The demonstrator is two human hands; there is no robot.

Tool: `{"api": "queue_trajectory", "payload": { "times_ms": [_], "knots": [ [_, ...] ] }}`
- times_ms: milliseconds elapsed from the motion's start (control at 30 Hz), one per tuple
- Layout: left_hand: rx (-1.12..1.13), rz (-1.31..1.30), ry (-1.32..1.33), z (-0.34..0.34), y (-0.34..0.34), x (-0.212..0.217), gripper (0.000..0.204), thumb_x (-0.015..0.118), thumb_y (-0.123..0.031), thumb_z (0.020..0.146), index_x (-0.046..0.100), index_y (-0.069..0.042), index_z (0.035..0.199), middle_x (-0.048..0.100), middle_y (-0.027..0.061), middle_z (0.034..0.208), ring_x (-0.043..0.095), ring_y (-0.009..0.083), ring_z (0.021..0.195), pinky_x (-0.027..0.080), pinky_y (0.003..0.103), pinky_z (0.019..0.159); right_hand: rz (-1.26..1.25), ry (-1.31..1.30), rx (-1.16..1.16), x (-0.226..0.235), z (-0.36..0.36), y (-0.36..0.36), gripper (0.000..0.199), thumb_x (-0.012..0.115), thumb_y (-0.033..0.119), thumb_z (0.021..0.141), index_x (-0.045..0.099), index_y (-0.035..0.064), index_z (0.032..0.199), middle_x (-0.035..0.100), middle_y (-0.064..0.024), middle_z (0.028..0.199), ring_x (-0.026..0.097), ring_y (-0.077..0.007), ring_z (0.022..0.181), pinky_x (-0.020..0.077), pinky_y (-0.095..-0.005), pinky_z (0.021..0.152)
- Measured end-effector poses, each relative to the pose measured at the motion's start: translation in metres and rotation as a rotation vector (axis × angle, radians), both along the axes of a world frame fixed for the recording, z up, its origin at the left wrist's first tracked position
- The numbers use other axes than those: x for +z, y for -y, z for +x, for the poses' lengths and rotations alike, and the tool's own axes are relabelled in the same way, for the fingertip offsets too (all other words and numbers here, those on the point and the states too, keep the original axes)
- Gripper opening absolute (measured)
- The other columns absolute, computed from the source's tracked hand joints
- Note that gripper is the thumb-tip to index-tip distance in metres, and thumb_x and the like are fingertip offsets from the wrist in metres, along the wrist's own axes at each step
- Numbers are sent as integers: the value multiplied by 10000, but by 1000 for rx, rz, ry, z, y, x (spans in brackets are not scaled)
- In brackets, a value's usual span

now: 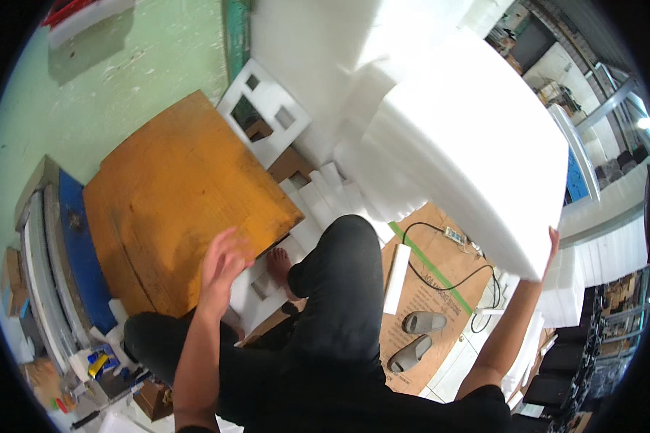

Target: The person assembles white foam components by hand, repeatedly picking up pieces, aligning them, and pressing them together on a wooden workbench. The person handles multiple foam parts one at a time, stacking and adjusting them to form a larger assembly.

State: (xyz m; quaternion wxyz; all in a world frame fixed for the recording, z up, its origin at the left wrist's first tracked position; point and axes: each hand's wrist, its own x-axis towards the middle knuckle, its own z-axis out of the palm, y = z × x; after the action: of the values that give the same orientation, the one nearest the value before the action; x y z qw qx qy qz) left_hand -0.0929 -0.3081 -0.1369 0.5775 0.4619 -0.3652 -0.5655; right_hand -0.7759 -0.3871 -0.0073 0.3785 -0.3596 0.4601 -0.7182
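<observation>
The stack of white foam sheets [469, 144] sits raised at the person's right, its near lower corner caught by the right hand [553, 238], whose fingertips hook over the edge while the arm reaches up from below. It fills most of the upper right of the view. Judged by its look, it is very light for its bulk, soft and springy, easily dented by a hard pinch and apt to fan apart, since the layers seem loose at the side. It bends readily, so a hold at one corner alone will probably let the far end sag or slide. A safer hold would be flat palms under the bottom sheet and along the opposite edge, spread wide.

Nearer than the stack, the left hand [222, 263] hovers with fingers spread and loose, grasping nothing, just over the near edge of the orange wooden board [180, 209], which lies to the left of the stack. Between board and stack the person's bent knee in black trousers [343, 281] rises, with a bare foot [280, 265] resting among small white foam blocks [325, 198] at the board's right edge. Below the stack, on brown cardboard [433, 289], lie a pair of grey slippers [419, 335], a narrow white foam strip [397, 278] and a looping black cable [448, 270], all of which could snag a foot or the foam.

Farther off, left of the stack's top, a white foam sheet with square cut-outs [267, 108] leans by the board's far corner. More white foam piles [607, 260] stand beyond the stack to the right.
</observation>
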Motion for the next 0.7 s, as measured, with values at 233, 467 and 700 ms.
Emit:
{"api": "queue_trajectory", "payload": {
  "times_ms": [233, 467, 700],
  "knots": [
    [-330, -72, -108, 44, 15, 87, 1370, 659, -921, 668, 150, -128, 1663, 354, 184, 1624, 338, 324, 1497, 322, 497, 1178, 207, 20, 312, -16, 167, -41, 677, 640, 425, 879, 513, -44, 1351, 640, -228, 1215, 662, -326, 1070, 577, -469, 907],
    [220, 419, 154, 156, -63, 30, 888, 747, -454, 889, 353, -28, 1560, 523, 222, 1459, 546, 325, 1318, 428, 491, 1112, 414, -75, 832, -115, 358, 118, 302, 642, 358, 944, 601, 76, 1045, 638, -69, 913, 678, -212, 818, 602, -367, 726],
    [258, 685, 69, 268, -68, -40, 804, 673, -551, 938, 440, -19, 1494, 567, 210, 1408, 558, 364, 1297, 493, 522, 1035, 686, -184, 1426, -166, 576, 207, 662, 633, 456, 890, 565, -27, 1337, 676, -192, 1198, 680, -293, 1047, 549, -409, 945]
  ]
}}
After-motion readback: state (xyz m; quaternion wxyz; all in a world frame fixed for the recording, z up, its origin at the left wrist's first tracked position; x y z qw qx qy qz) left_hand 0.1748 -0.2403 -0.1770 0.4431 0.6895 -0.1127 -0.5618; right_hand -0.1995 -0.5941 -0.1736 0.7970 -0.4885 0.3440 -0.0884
